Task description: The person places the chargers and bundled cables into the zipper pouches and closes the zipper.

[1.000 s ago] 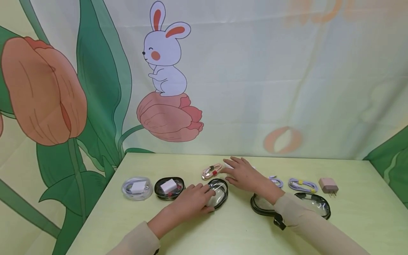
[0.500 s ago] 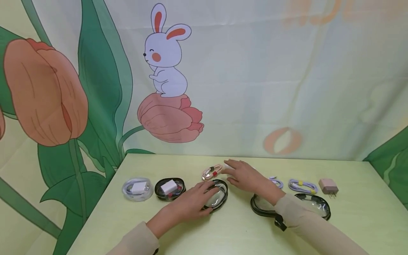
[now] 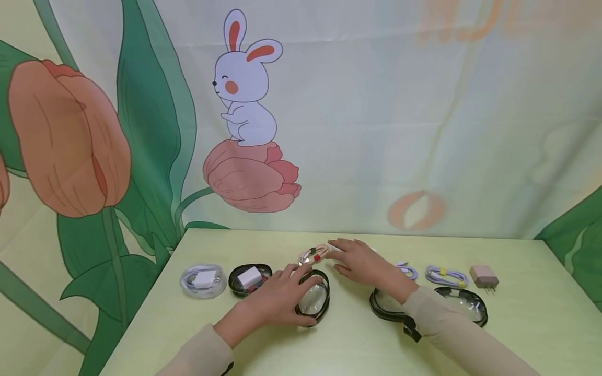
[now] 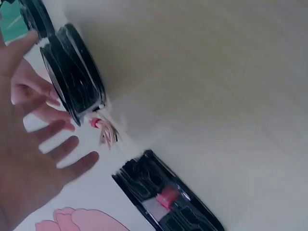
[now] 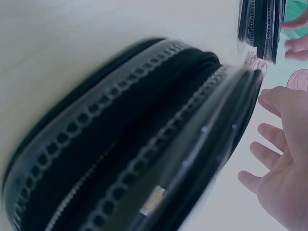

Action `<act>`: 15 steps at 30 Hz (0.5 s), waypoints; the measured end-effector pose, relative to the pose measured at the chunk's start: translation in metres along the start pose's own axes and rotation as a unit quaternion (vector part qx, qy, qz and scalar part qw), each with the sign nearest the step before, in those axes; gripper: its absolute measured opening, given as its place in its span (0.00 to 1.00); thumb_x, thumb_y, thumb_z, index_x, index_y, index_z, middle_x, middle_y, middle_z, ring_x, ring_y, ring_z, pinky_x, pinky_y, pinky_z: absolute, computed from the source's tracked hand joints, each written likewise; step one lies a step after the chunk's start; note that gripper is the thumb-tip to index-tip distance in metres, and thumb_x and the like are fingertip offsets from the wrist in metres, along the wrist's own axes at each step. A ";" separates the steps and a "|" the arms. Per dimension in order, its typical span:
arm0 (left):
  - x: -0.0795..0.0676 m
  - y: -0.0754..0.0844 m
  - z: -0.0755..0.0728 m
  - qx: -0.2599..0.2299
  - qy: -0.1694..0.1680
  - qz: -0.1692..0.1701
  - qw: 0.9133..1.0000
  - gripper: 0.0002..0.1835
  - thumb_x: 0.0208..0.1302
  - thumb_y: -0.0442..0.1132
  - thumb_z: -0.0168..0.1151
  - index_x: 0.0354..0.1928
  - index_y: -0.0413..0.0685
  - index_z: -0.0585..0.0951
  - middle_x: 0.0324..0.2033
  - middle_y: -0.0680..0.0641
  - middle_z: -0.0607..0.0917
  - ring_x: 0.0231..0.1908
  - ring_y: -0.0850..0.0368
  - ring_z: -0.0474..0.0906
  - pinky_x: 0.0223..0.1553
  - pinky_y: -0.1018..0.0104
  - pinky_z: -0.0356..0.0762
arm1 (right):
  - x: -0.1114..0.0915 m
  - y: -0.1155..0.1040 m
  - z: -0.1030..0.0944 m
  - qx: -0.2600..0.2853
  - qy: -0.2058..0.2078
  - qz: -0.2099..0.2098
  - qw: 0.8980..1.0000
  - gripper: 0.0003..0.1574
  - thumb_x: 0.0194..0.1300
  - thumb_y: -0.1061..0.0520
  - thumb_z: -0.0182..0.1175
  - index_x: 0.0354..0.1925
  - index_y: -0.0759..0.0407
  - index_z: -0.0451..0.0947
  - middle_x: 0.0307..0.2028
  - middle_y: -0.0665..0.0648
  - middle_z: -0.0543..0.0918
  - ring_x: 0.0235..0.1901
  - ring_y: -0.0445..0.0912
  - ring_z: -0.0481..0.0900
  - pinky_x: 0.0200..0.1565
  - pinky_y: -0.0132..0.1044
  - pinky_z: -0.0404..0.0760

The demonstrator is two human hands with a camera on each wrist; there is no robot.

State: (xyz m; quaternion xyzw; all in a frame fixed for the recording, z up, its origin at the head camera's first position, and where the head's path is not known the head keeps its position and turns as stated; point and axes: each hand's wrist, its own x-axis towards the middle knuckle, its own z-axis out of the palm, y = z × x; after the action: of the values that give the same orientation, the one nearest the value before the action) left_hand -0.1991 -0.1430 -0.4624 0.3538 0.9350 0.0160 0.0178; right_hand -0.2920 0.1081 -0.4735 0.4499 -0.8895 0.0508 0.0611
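1. Midway between the left and right edges of the table [image 3: 345,347]: clear-topped black case [image 3: 314,300], oval, with the left hand [image 3: 283,297] spanning it.
2. Left grip: fingers spread, fairly straight, thumb well apart from them. Fingers at the far rim, thumb at the near rim.
3. Right hand [image 3: 364,263] reaches toward the back edge. Fingers extended and apart, tips just beside the pink cable [image 3: 313,254]; can't tell if they touch it.
4. Pink cable is coiled, red and dark bands on it, sitting between the black case and the back edge.
5. Toward the left edge: white coil [image 3: 189,280] with white charger [image 3: 204,279], then dark oval case [image 3: 234,287] with second charger [image 3: 249,278].
6. Toward the right edge: purple cables [image 3: 447,277], pink plug [image 3: 483,275]. Black-rimmed ovals [image 3: 386,312] in front, partly behind the right sleeve [image 3: 439,318].
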 end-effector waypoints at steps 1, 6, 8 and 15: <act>0.000 -0.003 0.000 -0.005 -0.009 0.013 1.000 0.47 0.60 0.73 0.62 0.76 0.62 0.62 0.76 0.47 0.58 0.71 0.45 0.60 0.63 0.45 0.71 | 0.001 0.001 0.000 -0.003 -0.001 -0.001 1.000 0.22 0.73 0.54 0.63 0.63 0.54 0.79 0.69 0.66 0.72 0.67 0.62 0.71 0.61 0.62 0.73; 0.003 -0.013 -0.001 -0.041 -0.065 0.070 0.995 0.47 0.67 0.65 0.61 0.81 0.63 0.51 0.80 0.47 0.48 0.79 0.45 0.44 0.71 0.49 0.62 | 0.009 0.007 0.001 -0.010 -0.007 -0.002 1.000 0.23 0.71 0.53 0.64 0.63 0.53 0.79 0.69 0.66 0.73 0.67 0.64 0.70 0.62 0.62 0.72; 0.005 -0.013 0.000 -0.054 -0.075 0.068 0.993 0.46 0.69 0.63 0.61 0.81 0.62 0.52 0.80 0.47 0.50 0.78 0.45 0.46 0.70 0.50 0.64 | 0.014 0.009 0.001 -0.007 -0.010 0.000 1.000 0.24 0.71 0.53 0.65 0.63 0.53 0.78 0.68 0.66 0.73 0.67 0.65 0.70 0.62 0.62 0.72; 0.017 -0.002 0.007 -0.038 -0.039 -0.058 0.997 0.54 0.59 0.76 0.59 0.77 0.50 0.60 0.74 0.36 0.59 0.68 0.37 0.64 0.60 0.47 0.76 | 0.034 0.015 0.001 0.050 -0.057 0.007 0.997 0.32 0.70 0.53 0.66 0.69 0.56 0.73 0.70 0.64 0.71 0.69 0.60 0.68 0.68 0.55 0.68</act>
State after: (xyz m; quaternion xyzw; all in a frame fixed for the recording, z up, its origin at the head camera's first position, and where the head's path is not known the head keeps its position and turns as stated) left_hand -0.2126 -0.1334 -0.4694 0.2984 0.9512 0.0367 0.0690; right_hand -0.3243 0.0904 -0.4696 0.4486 -0.8909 0.0698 -0.0131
